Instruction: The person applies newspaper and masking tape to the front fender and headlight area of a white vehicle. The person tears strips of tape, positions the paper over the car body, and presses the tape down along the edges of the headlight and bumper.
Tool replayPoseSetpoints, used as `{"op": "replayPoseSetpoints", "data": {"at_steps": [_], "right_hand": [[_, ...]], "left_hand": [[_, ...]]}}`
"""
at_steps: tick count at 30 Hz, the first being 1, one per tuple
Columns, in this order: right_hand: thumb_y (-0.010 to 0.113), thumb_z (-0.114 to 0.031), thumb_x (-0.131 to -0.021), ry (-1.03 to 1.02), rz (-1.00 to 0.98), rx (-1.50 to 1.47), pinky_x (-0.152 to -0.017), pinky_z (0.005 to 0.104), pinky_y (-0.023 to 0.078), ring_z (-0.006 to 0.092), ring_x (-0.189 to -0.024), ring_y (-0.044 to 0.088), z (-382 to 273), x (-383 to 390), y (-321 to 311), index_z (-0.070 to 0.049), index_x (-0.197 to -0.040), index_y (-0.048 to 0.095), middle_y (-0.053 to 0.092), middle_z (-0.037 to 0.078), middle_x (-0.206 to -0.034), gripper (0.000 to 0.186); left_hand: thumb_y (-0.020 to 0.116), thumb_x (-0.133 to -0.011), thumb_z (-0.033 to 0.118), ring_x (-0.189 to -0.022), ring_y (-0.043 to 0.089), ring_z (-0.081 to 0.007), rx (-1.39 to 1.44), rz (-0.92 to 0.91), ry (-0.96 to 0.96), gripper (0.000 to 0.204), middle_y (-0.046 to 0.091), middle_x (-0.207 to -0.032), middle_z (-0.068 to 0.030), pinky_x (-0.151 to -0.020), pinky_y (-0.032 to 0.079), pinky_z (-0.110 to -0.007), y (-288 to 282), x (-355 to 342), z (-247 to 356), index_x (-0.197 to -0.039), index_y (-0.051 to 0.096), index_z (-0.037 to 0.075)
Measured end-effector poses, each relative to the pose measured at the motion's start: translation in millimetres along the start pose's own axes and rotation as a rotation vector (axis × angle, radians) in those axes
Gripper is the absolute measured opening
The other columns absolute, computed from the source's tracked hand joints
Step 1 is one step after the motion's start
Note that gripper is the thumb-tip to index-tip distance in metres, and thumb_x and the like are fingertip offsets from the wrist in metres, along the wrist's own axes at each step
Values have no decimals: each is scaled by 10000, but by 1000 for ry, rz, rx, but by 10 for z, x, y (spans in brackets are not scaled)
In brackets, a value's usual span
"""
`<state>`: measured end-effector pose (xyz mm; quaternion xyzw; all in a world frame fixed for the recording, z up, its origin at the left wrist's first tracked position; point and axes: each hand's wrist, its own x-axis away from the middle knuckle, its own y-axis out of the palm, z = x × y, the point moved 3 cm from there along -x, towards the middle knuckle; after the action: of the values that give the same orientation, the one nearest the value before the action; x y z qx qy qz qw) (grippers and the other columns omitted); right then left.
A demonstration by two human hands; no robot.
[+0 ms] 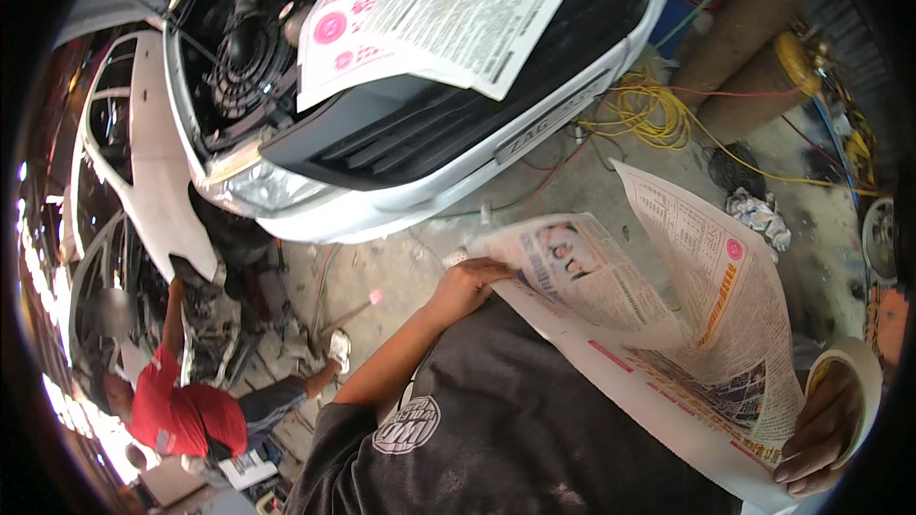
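Newspaper sheet [711,324], held off the floor [382,272] in front of a dark shirt [534,401]. Left hand [468,288]: fingers clamped on the sheet's upper left corner. Right hand [821,424]: fingers clamped on its lower right corner, with a pale ring-shaped roll [868,391] around the hand. Beyond the sheet: white car [382,217], engine bay [239,57] exposed, more newspaper [468,14] spread across the upper edge of its front. On the grey, stained floor, off the car's right front corner: coiled yellow hose [649,119] and, farther out, crumpled paper [759,215]. Toward the floor's far right edge: two brown cylinders [749,14] with yellow tops, contents hidden. Beyond the car's left edge: co-worker in red [191,410], one hand at the lower end of a white body panel [162,133]. Appearance of the sheet: thin, bowed, right flap raised, with dense print, pictures, and orange and pink headings.
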<state>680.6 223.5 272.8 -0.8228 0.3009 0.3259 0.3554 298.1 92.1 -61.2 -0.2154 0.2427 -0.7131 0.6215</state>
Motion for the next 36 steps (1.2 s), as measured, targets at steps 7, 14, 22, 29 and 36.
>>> {"op": "replayPoseSetpoints", "data": {"at_steps": [7,14,22,29,36], "right_hand": [[784,-104,-732,197,27,5,-647,331,513,143,-613,644,768,-167,894,-186,-906,732,755,47,-817,198],[739,-81,-757,447,-585,-95,-665,370,542,256,-718,698,1161,-741,2652,-82,-881,685,741,72,-885,136],[651,-203,-844,308,-924,-59,-682,437,524,312,-742,665,677,-1288,4948,-113,-910,677,658,87,-778,114],[625,-227,-870,105,-1222,-164,-712,478,506,371,-796,640,43,-1669,6894,-111,-971,642,641,152,-840,156],[635,-238,-887,133,-1280,-179,-698,450,506,362,-776,639,-71,-2017,7981,-107,-952,657,641,155,-839,148]], "left_hand": [[629,-889,183,-1037,669,-380,-24,72,-687,280,713,-1112,-172,-906,533,-435,387,1610,-1280,-1138,741,121],[621,-932,302,-1029,658,-408,-14,586,-1135,277,701,-1097,-206,-889,519,-481,650,3663,-2070,-1069,750,99],[685,-864,301,-957,678,-386,191,754,-1520,238,715,-972,-196,-827,540,-451,1104,6074,-2210,-907,748,75],[686,-894,128,-668,691,-211,770,1113,-1667,99,711,-800,-86,-576,536,-362,1735,7369,-2301,-821,706,65],[550,-968,109,-684,704,-275,1170,1168,-1567,114,694,-870,-106,-569,563,-369,1598,7677,-2548,-1027,636,64]]}}
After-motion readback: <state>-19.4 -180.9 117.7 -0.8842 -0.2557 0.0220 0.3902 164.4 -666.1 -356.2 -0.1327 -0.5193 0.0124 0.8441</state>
